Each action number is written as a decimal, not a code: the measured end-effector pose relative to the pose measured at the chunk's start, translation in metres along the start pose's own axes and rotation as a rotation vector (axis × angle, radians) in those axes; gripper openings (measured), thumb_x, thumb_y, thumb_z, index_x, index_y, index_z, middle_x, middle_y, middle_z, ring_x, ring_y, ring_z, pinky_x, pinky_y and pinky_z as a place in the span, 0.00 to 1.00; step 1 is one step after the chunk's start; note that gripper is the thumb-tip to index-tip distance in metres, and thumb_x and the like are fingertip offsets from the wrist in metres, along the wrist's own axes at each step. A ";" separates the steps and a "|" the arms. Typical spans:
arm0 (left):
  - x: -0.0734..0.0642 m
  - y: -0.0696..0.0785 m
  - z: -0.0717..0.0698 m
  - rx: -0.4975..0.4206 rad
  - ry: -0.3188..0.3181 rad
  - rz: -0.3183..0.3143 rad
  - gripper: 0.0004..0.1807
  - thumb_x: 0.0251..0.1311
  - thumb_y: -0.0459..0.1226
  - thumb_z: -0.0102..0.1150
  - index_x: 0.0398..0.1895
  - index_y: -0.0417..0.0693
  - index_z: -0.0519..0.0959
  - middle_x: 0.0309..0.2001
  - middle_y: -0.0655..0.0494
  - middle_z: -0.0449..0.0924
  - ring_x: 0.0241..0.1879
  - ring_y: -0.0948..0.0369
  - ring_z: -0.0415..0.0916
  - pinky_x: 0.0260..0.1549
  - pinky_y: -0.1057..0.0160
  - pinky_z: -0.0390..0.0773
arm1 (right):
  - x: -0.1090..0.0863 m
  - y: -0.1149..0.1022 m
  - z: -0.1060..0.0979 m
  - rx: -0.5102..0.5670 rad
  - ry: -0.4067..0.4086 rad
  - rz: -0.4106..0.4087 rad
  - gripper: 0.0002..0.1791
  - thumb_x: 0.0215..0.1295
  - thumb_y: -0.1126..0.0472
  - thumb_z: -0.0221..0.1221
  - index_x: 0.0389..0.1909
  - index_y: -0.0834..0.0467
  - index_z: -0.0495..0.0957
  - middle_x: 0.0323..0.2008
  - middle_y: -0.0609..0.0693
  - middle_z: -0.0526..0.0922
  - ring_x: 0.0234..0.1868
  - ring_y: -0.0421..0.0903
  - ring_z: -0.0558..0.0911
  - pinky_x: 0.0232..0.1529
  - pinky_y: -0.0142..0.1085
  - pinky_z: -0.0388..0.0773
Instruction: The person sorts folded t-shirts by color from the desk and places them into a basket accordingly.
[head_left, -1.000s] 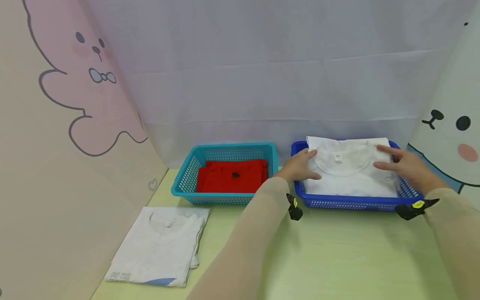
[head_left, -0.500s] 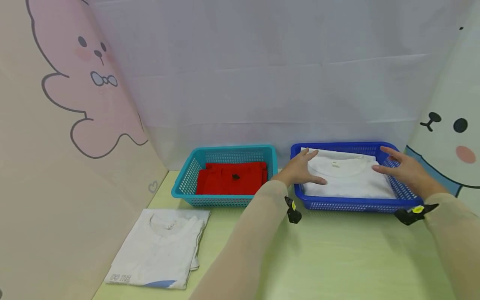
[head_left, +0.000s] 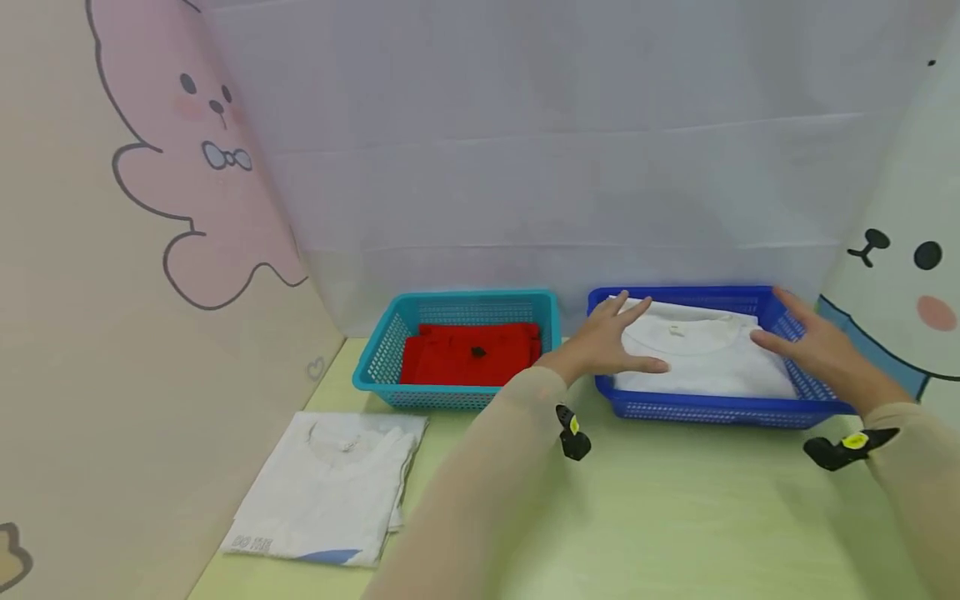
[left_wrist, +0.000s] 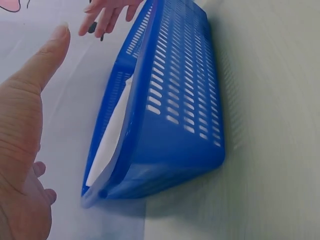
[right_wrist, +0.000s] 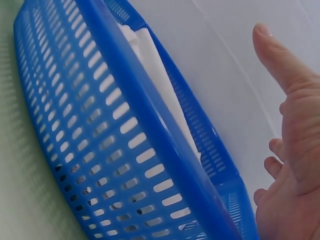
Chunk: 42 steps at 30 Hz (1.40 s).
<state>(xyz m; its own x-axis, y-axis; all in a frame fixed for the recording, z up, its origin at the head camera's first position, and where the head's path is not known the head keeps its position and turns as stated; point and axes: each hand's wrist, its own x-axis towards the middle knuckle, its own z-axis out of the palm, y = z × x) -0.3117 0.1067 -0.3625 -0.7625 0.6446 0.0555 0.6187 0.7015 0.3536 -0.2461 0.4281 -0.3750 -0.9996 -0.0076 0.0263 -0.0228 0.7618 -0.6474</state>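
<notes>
A folded white T-shirt (head_left: 697, 354) lies inside the dark blue basket (head_left: 720, 410) at the right, its collar and small tag facing up. My left hand (head_left: 606, 337) hovers over the basket's left end with fingers and thumb spread. Over the right end, my right hand (head_left: 828, 354) is held the same way, thumb apart from the fingers. Neither hand holds anything. Both wrist views show the hands raised above the blue rim, with the shirt's white edge low inside the basket.
Left of it stands a teal basket (head_left: 450, 397) with folded red clothing (head_left: 468, 358). On the green table (head_left: 675, 508), at the left, lies another folded white T-shirt (head_left: 330, 483) with printed lettering. A white cloth wall (head_left: 570, 192) rises behind the baskets.
The white T-shirt, earlier lifted above the blue basket's back rim between both hands, has settled lower inside it. My hands have let go and moved slightly away from it.
</notes>
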 end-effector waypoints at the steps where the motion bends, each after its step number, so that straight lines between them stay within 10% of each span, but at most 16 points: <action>1: -0.004 -0.001 -0.002 0.005 0.000 0.009 0.56 0.45 0.73 0.56 0.73 0.82 0.35 0.77 0.64 0.28 0.75 0.56 0.29 0.68 0.45 0.49 | -0.004 -0.001 0.000 -0.013 0.008 -0.009 0.51 0.68 0.38 0.51 0.74 0.43 0.24 0.73 0.63 0.25 0.67 0.78 0.36 0.51 0.78 0.45; 20: -0.150 -0.078 -0.032 0.091 0.000 0.115 0.56 0.47 0.72 0.55 0.77 0.67 0.44 0.77 0.58 0.36 0.75 0.50 0.36 0.64 0.38 0.56 | -0.081 -0.048 0.050 0.014 0.019 -0.321 0.54 0.57 0.56 0.68 0.76 0.40 0.42 0.75 0.59 0.45 0.72 0.68 0.43 0.56 0.75 0.44; 24: -0.186 -0.095 -0.030 0.040 -0.010 0.081 0.56 0.47 0.70 0.59 0.77 0.68 0.46 0.77 0.61 0.37 0.74 0.51 0.37 0.62 0.39 0.61 | -0.090 -0.073 0.071 0.047 -0.039 -0.407 0.54 0.56 0.57 0.69 0.76 0.42 0.45 0.75 0.57 0.49 0.71 0.67 0.48 0.56 0.73 0.51; 31: -0.246 -0.131 -0.028 -0.024 -0.011 -0.012 0.53 0.48 0.64 0.64 0.76 0.67 0.51 0.76 0.60 0.44 0.73 0.55 0.43 0.60 0.44 0.66 | -0.095 -0.116 0.112 0.042 -0.116 -0.504 0.49 0.57 0.48 0.67 0.75 0.44 0.50 0.73 0.48 0.55 0.71 0.54 0.56 0.65 0.33 0.56; 37: -0.295 -0.169 -0.031 -0.019 -0.009 -0.088 0.46 0.52 0.66 0.58 0.73 0.58 0.61 0.71 0.54 0.58 0.69 0.53 0.56 0.59 0.45 0.68 | -0.090 -0.156 0.155 0.070 -0.206 -0.588 0.48 0.56 0.41 0.66 0.75 0.47 0.55 0.72 0.44 0.58 0.71 0.50 0.59 0.64 0.54 0.62; 42: -0.334 -0.210 -0.043 0.098 0.062 -0.163 0.44 0.53 0.67 0.57 0.67 0.51 0.70 0.65 0.48 0.67 0.65 0.48 0.63 0.58 0.44 0.69 | -0.077 -0.190 0.199 0.091 -0.332 -0.617 0.47 0.57 0.37 0.64 0.74 0.44 0.55 0.72 0.39 0.57 0.72 0.43 0.57 0.66 0.50 0.61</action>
<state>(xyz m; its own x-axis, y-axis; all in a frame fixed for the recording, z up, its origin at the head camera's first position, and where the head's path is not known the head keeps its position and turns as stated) -0.1950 -0.2689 -0.4150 -0.8625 0.5021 0.0636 0.4992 0.8234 0.2699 -0.1677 0.1551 -0.4060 -0.7550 -0.6292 0.1847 -0.5739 0.4977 -0.6504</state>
